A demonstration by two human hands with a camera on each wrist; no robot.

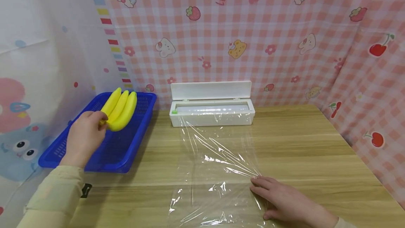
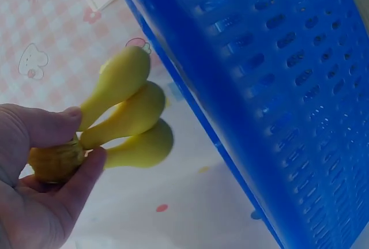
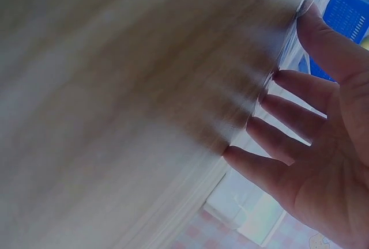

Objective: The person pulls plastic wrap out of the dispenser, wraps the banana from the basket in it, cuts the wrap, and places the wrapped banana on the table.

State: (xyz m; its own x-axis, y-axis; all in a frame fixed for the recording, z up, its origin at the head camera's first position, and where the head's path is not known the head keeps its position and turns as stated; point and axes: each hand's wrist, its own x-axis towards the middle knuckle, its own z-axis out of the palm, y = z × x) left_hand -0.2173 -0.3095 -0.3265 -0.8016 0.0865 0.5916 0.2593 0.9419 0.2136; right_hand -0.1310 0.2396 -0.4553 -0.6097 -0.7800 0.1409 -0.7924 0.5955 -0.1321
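A bunch of yellow bananas hangs over the blue basket, its stem end pinched between the thumb and fingers of my left hand. The left wrist view shows that grip on the brown stem, with three banana tips fanned toward the basket's side. Clear plastic wrap runs from the white dispenser box over the table toward me. On the wrap's right edge my right hand rests with fingers extended; in the right wrist view its fingertips touch the film and table.
The dispenser's lid stands raised, and a small green piece sits at its left end. A small black object lies by the left sleeve. Patterned cloth walls the wooden table behind and at both sides.
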